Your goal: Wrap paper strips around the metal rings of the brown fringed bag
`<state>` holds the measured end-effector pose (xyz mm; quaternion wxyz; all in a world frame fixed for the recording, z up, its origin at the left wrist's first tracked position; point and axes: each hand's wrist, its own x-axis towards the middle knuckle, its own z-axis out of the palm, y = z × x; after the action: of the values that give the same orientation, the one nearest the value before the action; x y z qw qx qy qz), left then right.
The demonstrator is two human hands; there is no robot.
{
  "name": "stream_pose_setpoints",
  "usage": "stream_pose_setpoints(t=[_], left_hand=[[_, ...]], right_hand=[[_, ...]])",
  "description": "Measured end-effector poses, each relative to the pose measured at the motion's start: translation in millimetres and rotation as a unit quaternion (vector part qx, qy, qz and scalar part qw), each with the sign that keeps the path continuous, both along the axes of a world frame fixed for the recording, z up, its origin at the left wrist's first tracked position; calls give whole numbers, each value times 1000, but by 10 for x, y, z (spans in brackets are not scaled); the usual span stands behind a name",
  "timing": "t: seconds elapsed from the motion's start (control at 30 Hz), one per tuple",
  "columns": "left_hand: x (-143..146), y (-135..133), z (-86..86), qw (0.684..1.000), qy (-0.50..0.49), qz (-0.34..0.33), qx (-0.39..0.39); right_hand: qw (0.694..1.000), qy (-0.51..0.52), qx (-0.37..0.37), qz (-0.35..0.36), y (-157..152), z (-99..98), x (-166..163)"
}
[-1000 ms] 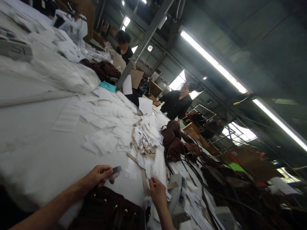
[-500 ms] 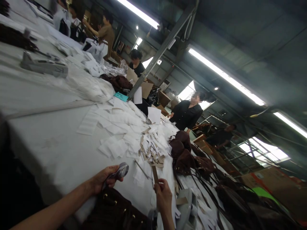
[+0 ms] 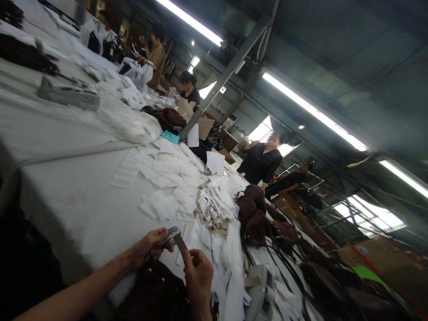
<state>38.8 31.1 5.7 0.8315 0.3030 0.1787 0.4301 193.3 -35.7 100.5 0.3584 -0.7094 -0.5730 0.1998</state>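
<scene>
Roll of grey tape (image 3: 173,231) pinched in left hand (image 3: 152,246), flat brown card strip (image 3: 181,246) pinched in right hand (image 3: 199,273), tip at roll, near white-covered table (image 3: 87,209) edge.

Workshop, probably: bags (image 3: 257,228), strip lights (image 3: 314,112)

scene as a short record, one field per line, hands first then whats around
left hand: holds a gray roll
right hand: holds a brown strip, its far end at the roll
below hands: dark brown item
table: white-covered, bearing loose white sheets
scraps: brown and white, piled
right of scraps: brown bags with straps
beyond: person in black
</scene>
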Motion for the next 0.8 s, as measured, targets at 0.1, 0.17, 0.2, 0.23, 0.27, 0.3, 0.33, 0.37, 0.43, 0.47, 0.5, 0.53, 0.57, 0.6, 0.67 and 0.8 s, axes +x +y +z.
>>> stream_pose_setpoints(t=[0.1, 0.17, 0.2, 0.23, 0.27, 0.3, 0.33, 0.37, 0.43, 0.47, 0.5, 0.53, 0.57, 0.6, 0.67, 0.8], left_hand=[[11, -8, 19, 999, 14, 9, 27], [22, -9, 15, 999, 25, 16, 44], [29, -9, 7, 998, 30, 21, 52], [35, -8, -2, 997, 35, 27, 59], [41, -9, -13, 996, 41, 35, 64], [47, -10, -23, 996, 48, 43, 69], [52, -13, -31, 994, 56, 51, 73], [57, -17, -37, 993, 64, 58, 78], [64, -30, -37, 991, 81, 67, 87], [66, -38, -33, 990, 88, 69, 91], [66, -46, -27, 988, 95, 72, 96], [66, -54, -21, 986, 103, 77, 102], [64, -61, -15, 985, 111, 81, 109], [63, -66, -11, 983, 117, 83, 115], [60, -70, -8, 981, 120, 82, 125], [59, -55, -12, 986, 99, 68, 112]], right_hand=[[999, 28, -7, 21, 0, -54, -52], [1000, 19, -2, 10, 9, -79, -88], [1000, 12, 2, 1, 15, -87, -102], [1000, 6, 5, -7, 20, -92, -111], [1000, 4, 6, -12, 22, -95, -116], [1000, 1, 8, -16, 21, -97, -116], [1000, -5, 13, -21, 15, -100, -112], [999, -15, 18, -28, 5, -104, -107], [998, -31, 29, -46, -19, -124, -101], [998, -30, 30, -52, -30, -142, -103], [998, -20, 26, -53, -38, -164, -108], [999, -1, 17, -49, -40, -191, -117], [999, 25, 6, -42, -36, -219, -126], [998, 56, -5, -34, -27, -247, -135], [992, 120, -23, -17, 6, -289, -142], [975, 211, -44, 44, 61, -278, -85]])
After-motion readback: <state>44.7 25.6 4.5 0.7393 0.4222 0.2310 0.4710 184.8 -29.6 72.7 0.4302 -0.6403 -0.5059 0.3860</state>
